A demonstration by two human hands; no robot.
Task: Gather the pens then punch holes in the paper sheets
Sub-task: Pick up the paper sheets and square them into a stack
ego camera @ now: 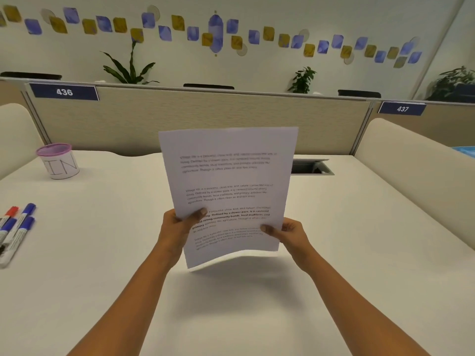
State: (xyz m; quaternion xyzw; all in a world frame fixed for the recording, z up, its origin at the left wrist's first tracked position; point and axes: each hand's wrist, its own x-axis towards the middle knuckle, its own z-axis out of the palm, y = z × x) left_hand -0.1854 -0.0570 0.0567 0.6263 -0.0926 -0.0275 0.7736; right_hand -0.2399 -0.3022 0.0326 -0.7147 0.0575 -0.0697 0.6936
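At the middle of the desk (334, 253) a person is holding up the paper sheets (228, 181), printed side toward the camera, lifted clear of the desktop with a shadow underneath. Going by size: the desk is the big pale slab, with a grey partition panel (205, 119) at its 12 o'clock edge. Next the sheets, long axis running roughly 6 to 12 and leaning a touch toward 1. Both hands pinch near the bottom, so most of the paper stands above the grip, toward 12. The left hand (177, 222) is closed on the left edge with the thumb over the print, the right hand (288, 231) is closed on the right edge a bit lower down. The bottom edge bows, so it'll flop if one hand lets go. Looks like more than one sheet, but honestly I can't count them from here.

Then the pink cup (59, 161) way out at 10 o'clock, then the pens (18, 227) lying loose at 9 o'clock at the desk's edge, well apart from both hands, tips pointing about 1. The left hand is clearly nearer to them. No hole punch in view, so I'd guess the pens aren't gathered yet and the sheets need setting down first.
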